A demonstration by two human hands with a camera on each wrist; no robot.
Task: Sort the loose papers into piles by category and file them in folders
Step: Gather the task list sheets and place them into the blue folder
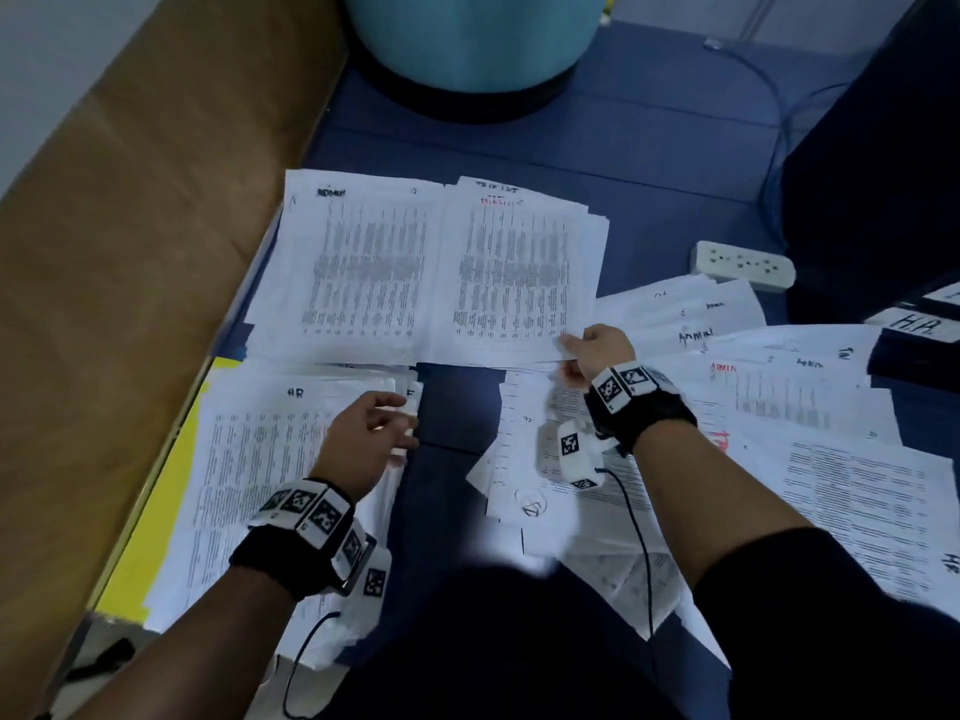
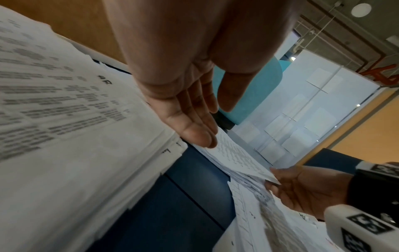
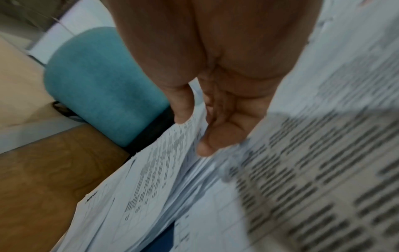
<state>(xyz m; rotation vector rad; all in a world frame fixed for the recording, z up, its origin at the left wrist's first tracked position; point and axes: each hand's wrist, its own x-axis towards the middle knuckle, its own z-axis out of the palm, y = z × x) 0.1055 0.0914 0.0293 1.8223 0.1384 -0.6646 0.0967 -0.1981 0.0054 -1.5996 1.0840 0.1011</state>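
Note:
Printed sheets lie in piles on a blue floor. My right hand (image 1: 574,353) pinches the near right corner of a printed sheet (image 1: 511,275) lying on the far middle pile, thumb on top (image 3: 183,109). To its left lies a pile headed ADMIN (image 1: 358,262). My left hand (image 1: 387,420) hovers with straight fingers over the right edge of the HR pile (image 1: 260,459), holding nothing; in the left wrist view its fingers (image 2: 194,129) are extended above that pile's edge (image 2: 86,136). A yellow folder (image 1: 156,517) shows under the HR pile.
Loose papers (image 1: 805,433) spread to the right and near my knees. A teal stool (image 1: 472,39) stands at the far middle, a wooden panel (image 1: 130,252) along the left. A white power strip (image 1: 743,265) and dark folders labelled HR (image 1: 914,324) lie at the right.

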